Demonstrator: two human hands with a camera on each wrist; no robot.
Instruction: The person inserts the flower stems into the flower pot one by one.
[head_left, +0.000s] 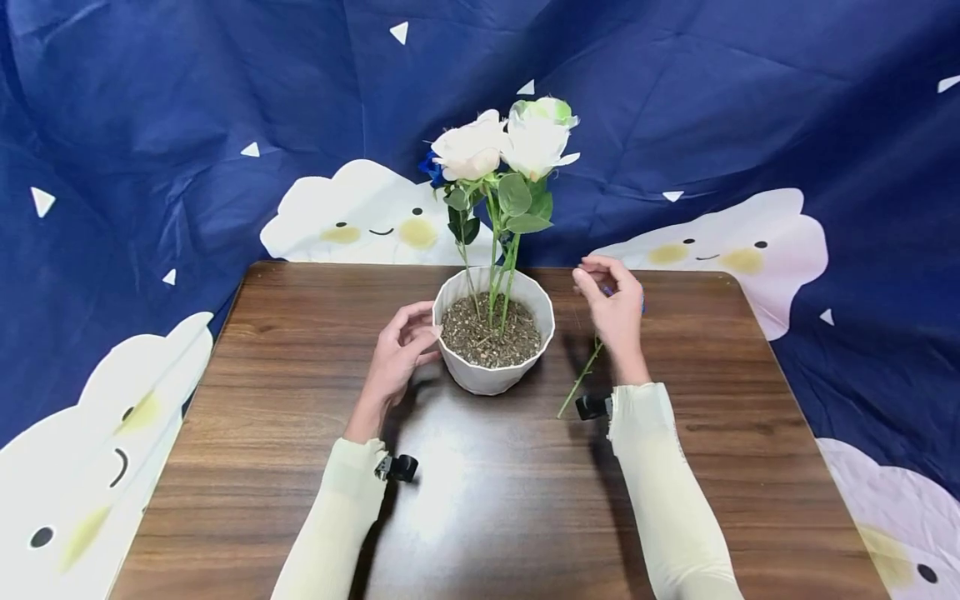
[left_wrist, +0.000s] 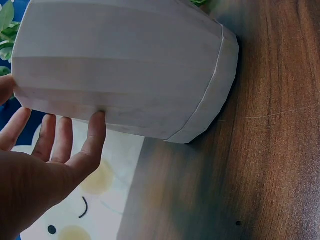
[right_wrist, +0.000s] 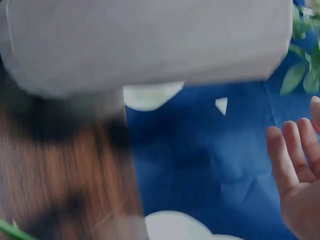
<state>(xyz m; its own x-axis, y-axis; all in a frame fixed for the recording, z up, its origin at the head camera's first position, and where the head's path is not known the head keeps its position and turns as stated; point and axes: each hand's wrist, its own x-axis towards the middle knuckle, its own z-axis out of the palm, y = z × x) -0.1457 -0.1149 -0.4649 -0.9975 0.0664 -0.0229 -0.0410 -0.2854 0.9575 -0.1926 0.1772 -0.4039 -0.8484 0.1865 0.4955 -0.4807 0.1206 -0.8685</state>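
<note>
Where wrist views blur: green stem.

**White pot and a loose stem on the counter**

White faceted pot stands upright mid-counter, filled with dark soil. Three green stems rise from the soil, leafy, topped by pale roses; a blue bloom peeks behind them. Loose green flower stem lies just right of the pot, slanted, its upper part hidden behind the right hand.
</note>
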